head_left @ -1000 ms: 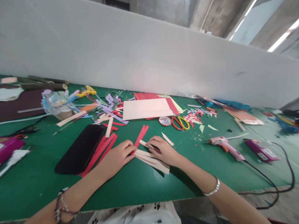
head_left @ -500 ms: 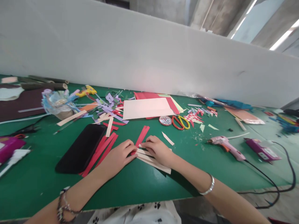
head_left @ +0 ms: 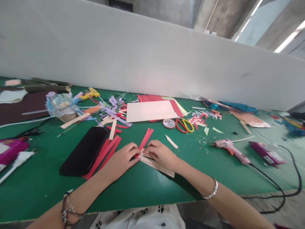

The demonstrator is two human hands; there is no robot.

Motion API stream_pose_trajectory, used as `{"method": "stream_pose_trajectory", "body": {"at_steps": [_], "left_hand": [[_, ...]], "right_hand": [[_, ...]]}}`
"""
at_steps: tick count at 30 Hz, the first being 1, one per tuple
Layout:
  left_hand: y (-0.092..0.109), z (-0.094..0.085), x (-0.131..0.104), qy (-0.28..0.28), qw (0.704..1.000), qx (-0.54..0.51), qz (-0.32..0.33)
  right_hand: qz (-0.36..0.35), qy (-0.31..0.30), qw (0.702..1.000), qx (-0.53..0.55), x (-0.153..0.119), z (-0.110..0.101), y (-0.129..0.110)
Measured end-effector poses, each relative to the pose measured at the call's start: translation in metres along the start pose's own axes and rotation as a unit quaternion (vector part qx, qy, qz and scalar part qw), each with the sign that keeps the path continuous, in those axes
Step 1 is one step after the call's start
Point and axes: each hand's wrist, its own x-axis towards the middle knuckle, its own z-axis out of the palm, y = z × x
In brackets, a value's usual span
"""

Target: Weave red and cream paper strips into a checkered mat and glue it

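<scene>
Red paper strips (head_left: 146, 137) and cream paper strips (head_left: 158, 167) meet between my two hands on the green table (head_left: 147, 194). My left hand (head_left: 127, 156) is closed, thumb and fingertips pinching the strips where they cross. From the right, my right hand (head_left: 160, 154) has its fingers curled and closed over the cream strips, close to my left fingertips. Its palm hides part of those strips. More red strips (head_left: 107, 156) lie left of my left hand, beside a black phone (head_left: 84, 151).
Beyond my hands are a cream sheet (head_left: 150, 111), a round bead case (head_left: 169, 123), scissors (head_left: 184, 125) and purple paper scraps (head_left: 111, 111). A pink glue gun (head_left: 232, 150) with a cord lies right. A yellow glue gun (head_left: 90, 93) sits back left.
The fingers of my right hand have shifted slightly over the cream strips, and the upper cream strip's angle has changed near the crossing. My left hand holds almost the same place.
</scene>
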Motion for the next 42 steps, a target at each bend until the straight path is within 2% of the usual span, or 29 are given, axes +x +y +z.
{"method": "stream_pose_trajectory", "body": {"at_steps": [7, 14, 20, 24, 34, 42], "left_hand": [[-0.002, -0.001, 0.002, -0.002, 0.999, -0.031, -0.017], [0.009, 0.007, 0.003, 0.026, 0.999, -0.017, -0.034], [0.015, 0.006, 0.004, 0.009, 0.999, -0.021, -0.024], [0.010, 0.001, 0.002, 0.034, 0.999, 0.013, -0.010], [0.008, 0.004, 0.005, -0.003, 0.999, 0.048, 0.017], [0.007, 0.004, 0.003, -0.012, 0.997, 0.059, 0.037]], "right_hand": [[-0.060, 0.000, 0.998, 0.026, -0.004, -0.004, -0.001], [0.006, -0.051, 0.997, -0.059, -0.012, -0.013, -0.017], [-0.029, -0.092, 0.994, -0.047, -0.009, -0.022, -0.004], [-0.054, -0.104, 0.992, -0.054, -0.011, -0.028, 0.003], [-0.023, 0.004, 0.989, -0.143, -0.024, -0.006, -0.011], [-0.043, -0.008, 0.987, -0.152, -0.027, -0.008, -0.011]]}}
